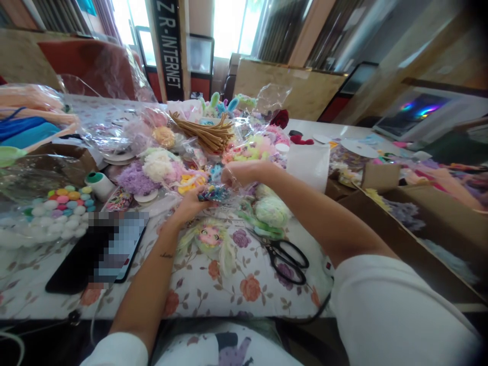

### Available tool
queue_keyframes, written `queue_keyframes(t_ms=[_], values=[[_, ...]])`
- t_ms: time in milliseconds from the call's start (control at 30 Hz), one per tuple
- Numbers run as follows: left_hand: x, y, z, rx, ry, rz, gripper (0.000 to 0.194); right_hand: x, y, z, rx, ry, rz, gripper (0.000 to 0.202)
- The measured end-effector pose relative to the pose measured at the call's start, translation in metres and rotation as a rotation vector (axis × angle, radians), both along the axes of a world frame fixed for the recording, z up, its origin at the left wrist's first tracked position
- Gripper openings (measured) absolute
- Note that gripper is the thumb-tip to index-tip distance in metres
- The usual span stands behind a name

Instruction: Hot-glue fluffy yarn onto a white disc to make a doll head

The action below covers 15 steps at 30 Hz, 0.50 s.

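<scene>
Head view, looking down over a crowded craft table with a flowered tablecloth. Near the middle of the frame, the left hand and the right hand meet over a small clear plastic bag of dark, multicoloured bits; what the bits are is too small to make out. The left hand's fingers are closed around the bag's lower edge, gripping it. The right hand is curled at the bag's top, but crinkled plastic hides its fingertips, so I cannot tell whether it pinches the bag or only touches it. Just below the hands lies a doll head with pale green hair, partly covered by the left wrist. Black scissors lie to the lower right of it, near the right forearm. At the lower left sits a phone, its screen blurred out. A bag of pastel pompoms fills the left edge, cut off by the frame. Behind the hands, a bundle of tan sticks rests among fluffy yarn tufts wrapped in glare-covered plastic.
</scene>
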<state>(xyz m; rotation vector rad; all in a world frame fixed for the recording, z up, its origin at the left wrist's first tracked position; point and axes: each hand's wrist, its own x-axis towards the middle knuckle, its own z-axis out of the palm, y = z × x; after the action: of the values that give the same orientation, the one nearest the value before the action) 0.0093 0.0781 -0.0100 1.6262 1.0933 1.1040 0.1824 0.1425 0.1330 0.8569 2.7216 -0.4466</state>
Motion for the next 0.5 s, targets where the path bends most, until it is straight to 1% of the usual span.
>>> queue_keyframes(t_ms=[167,267,333,433,500], values=[[0.001,0.001,-0.002,-0.021,-0.010,0.009,0.031,0.011,0.005,-0.008,0.015,-0.007,0.009,0.026],[0.000,0.000,-0.003,-0.014,-0.030,0.006,0.032,0.017,0.011,-0.019,0.013,0.074,-0.058,0.024],[0.000,0.000,-0.004,-0.009,-0.040,0.007,0.030,0.019,0.014,-0.028,0.016,0.126,-0.107,0.027],[0.001,0.000,-0.005,-0.004,-0.039,0.008,0.030,0.020,0.016,-0.041,0.061,0.122,-0.135,0.031],[0.001,0.000,-0.005,-0.003,-0.032,0.015,0.030,0.021,0.017,-0.045,0.088,0.138,-0.166,0.033]])
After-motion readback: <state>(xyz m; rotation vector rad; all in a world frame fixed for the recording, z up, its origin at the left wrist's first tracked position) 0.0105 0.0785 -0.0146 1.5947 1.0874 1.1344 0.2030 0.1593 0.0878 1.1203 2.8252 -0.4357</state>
